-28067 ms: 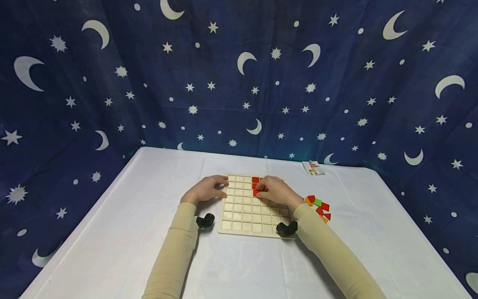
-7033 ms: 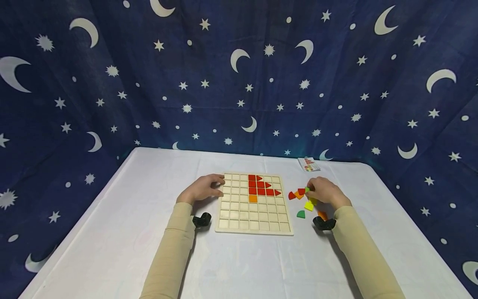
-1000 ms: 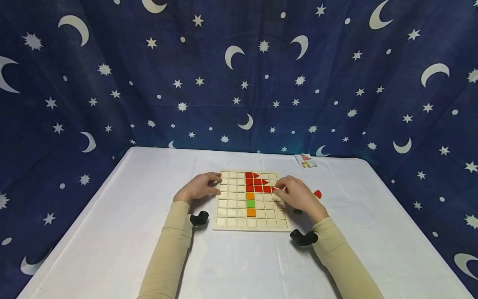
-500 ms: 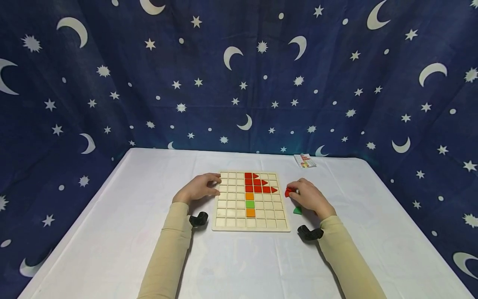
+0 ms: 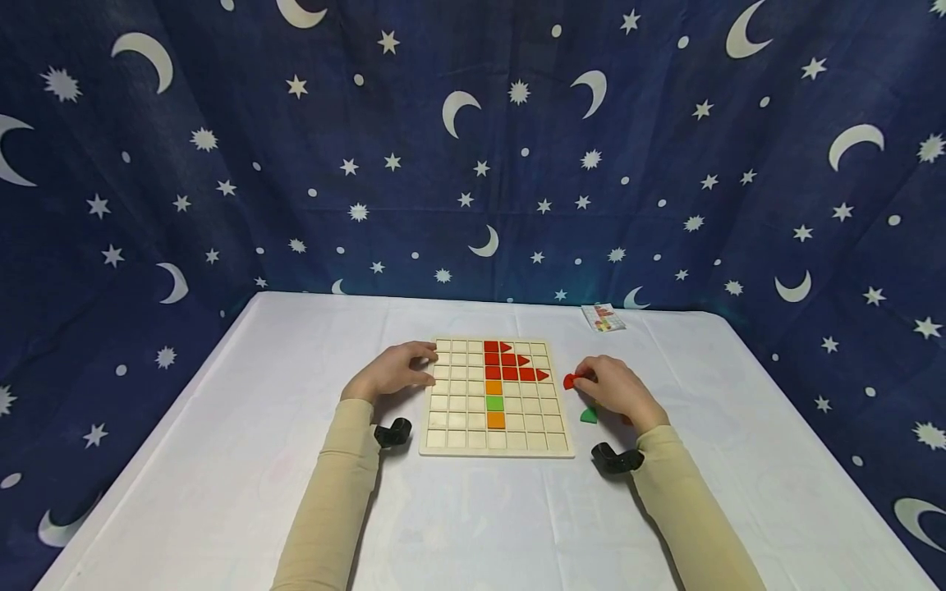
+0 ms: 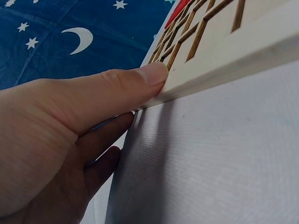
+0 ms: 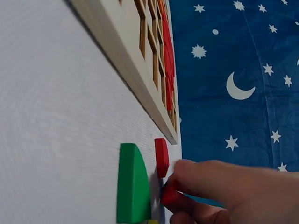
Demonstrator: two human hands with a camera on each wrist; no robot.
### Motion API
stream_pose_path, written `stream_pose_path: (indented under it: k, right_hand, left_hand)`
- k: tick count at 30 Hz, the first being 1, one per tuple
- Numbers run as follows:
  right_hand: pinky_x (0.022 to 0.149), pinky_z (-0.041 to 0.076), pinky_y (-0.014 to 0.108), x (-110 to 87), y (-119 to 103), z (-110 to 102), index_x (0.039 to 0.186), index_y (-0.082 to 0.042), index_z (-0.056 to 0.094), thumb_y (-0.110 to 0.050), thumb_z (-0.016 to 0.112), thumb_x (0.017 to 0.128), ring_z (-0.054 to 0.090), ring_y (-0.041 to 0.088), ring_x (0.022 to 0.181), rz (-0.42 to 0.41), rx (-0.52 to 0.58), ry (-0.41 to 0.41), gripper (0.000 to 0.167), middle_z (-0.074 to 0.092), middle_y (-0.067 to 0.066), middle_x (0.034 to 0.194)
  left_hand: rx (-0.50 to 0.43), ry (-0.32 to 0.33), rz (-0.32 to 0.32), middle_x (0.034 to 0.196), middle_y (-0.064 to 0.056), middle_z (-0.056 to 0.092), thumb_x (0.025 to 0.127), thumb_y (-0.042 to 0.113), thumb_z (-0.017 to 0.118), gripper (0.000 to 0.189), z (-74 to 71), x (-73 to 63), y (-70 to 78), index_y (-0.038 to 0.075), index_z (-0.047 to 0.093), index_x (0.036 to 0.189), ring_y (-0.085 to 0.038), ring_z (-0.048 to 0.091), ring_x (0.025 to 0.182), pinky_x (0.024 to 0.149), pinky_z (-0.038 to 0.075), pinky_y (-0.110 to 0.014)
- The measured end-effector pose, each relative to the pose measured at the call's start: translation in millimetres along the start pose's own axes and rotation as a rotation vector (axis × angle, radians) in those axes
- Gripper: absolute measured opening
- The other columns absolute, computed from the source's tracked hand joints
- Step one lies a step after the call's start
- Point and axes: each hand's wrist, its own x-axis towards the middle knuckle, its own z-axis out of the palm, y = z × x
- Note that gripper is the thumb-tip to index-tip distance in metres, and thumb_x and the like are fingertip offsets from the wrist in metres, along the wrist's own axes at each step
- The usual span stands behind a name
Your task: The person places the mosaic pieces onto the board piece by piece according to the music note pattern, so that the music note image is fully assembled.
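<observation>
My left hand [image 5: 393, 371] rests at the left edge of the wooden grid board [image 5: 458, 444]. In the left wrist view its thumb [image 6: 154, 74] lies on the rim, with the fingers lower beside it. Right of the board my right hand [image 5: 615, 387] pinches a small red piece [image 7: 174, 198], partly covered by the fingers. Another red piece [image 7: 161, 157] and a green quarter-round piece [image 7: 133, 184] are close by on the cloth. Red squares and triangles [image 5: 510, 373] fill three rows of cells; below them run an orange, a green [image 5: 495, 403] and an orange square.
A picture card [image 5: 603, 318] lies at the back right of the white-covered table [image 5: 222, 460]. An orange piece [image 5: 626, 419] shows partly under my right hand, and a sliver of yellow [image 7: 153, 222] in the right wrist view. Dark starry curtain [image 5: 414, 123] stands behind.
Green and orange squares joined the column since seven seconds ago. Over the last second my right hand went from the board's right edge to the loose pieces. My left hand stayed put.
</observation>
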Motion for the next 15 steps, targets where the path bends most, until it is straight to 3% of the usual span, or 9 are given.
stream_pose_path:
  k: [5,9,15]
  right_hand:
    - [0.08,0.054,0.042,-2.6,-1.2,-4.2,0.11,-0.002,0.067,-0.015,0.058,0.096,0.057,0.023,0.081,0.048,0.015,-0.005,0.021,0.068,0.008,0.096]
    - [0.073,0.054,0.037,-3.3,-0.1,-6.9,0.111,-0.002,0.065,-0.016,0.061,0.094,0.055,0.022,0.076,0.09,0.008,-0.04,0.023,0.067,0.008,0.093]
    - [0.086,0.053,0.047,-6.3,6.1,-12.0,0.117,-0.003,0.067,-0.02,0.073,0.087,0.055,0.025,0.089,0.054,-0.026,-0.062,0.035,0.064,0.01,0.103]
  left_hand:
    - [0.01,0.001,0.007,0.147,-0.016,0.046,0.085,0.014,0.076,0.046,-1.7,-0.7,1.8,-0.001,0.062,0.127,-0.035,0.035,0.14,0.117,0.028,-0.045]
    - [0.019,-0.003,0.012,0.147,-0.016,0.046,0.086,0.014,0.076,0.046,-2.4,-0.8,2.5,-0.001,0.062,0.127,-0.035,0.035,0.14,0.117,0.029,-0.046]
    - [0.016,-0.007,0.001,0.148,-0.015,0.046,0.086,0.015,0.075,0.047,-1.6,-0.3,1.6,-0.001,0.061,0.128,-0.034,0.034,0.141,0.117,0.027,-0.046]
